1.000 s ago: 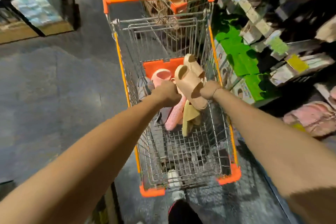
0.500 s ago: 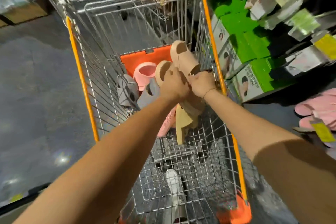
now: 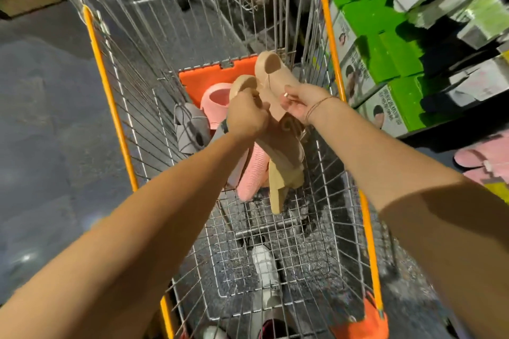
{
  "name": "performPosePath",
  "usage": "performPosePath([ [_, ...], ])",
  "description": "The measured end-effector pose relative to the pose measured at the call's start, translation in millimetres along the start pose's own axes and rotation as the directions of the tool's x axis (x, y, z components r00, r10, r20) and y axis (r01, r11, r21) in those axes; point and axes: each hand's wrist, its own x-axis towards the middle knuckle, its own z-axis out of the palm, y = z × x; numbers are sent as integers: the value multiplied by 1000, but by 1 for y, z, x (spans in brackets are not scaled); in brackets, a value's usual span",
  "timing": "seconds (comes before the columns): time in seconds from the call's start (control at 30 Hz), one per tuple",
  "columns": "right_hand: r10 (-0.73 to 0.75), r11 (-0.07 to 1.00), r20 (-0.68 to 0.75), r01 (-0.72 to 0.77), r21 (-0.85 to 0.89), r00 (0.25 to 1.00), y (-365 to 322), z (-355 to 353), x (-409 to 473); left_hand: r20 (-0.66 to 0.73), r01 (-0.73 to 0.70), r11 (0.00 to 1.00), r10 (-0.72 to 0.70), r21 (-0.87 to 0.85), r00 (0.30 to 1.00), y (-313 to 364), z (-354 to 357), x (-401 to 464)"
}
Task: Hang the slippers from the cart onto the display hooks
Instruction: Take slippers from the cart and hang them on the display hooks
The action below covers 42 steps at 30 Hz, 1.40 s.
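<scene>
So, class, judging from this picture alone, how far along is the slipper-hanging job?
Done: nothing visibly hung; no display hooks are in view. In hand: the left hand and right hand grip a beige slipper pair above the wire cart. Left: pink slippers, grey slippers and a tan slipper wait inside.

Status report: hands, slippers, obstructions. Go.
Left hand and right hand both grip the beige slippers above the cart. Not hung yet. Hooks not in view.
</scene>
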Motion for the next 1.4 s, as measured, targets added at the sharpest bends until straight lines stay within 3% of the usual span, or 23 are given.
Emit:
performPosePath([
  [0.33, 15, 999, 58, -18, 49, 998, -11, 47, 0, -54, -166, 974, 176, 154, 983, -9, 20, -14],
  [0.47, 71, 996, 125, -76, 39, 990, -12, 44, -8, -34, -173, 981, 177, 88, 984, -1, 12, -4],
  [0.57, 68, 968, 115, -38, -249, 991, -22, 34, -12, -72, -78, 995, 73, -60, 995, 3, 10, 4],
  [0.63, -72, 832, 56, 91, -547, 996, -27, 28, -8, -64, -58, 996, 54, -62, 997, 0, 8, 10],
  [0.67, -205, 706, 39, 175, -686, 978, -29, 25, -3, -60, -63, 996, 60, -55, 996, -1, 7, 13],
  [0.73, -436, 320, 132, 291, -902, 890, -34, 20, 10, -52, -57, 998, 56, -31, 997, -5, 5, 18],
  [0.8, -404, -79, 306, 301, -950, 862, -35, 18, 13, -49, -27, 1000, 27, -4, 998, -7, 4, 19],
  [0.87, -255, -302, 415, 336, -892, 873, -33, 20, 18, -46, -7, 1000, 7, 12, 999, -9, 4, 20],
  [1.07, -51, -460, 544, 464, -757, 837, -33, 29, 36, -60, -10, 1000, 12, 29, 998, -8, 5, 18],
  [1.17, 28, -450, 555, 506, -736, 832, -40, 37, 33, -45, -79, 997, 79, 2, 996, -7, 8, 20],
  [1.27, 101, -463, 525, 507, -728, 845, -42, 47, 23, 56, -152, 987, 149, 58, 987, -8, 9, 11],
  [1.4, 61, -464, 551, 512, -723, 832, -44, 51, 5, 67, -189, 970, 181, 154, 981, -7, 8, -7],
])
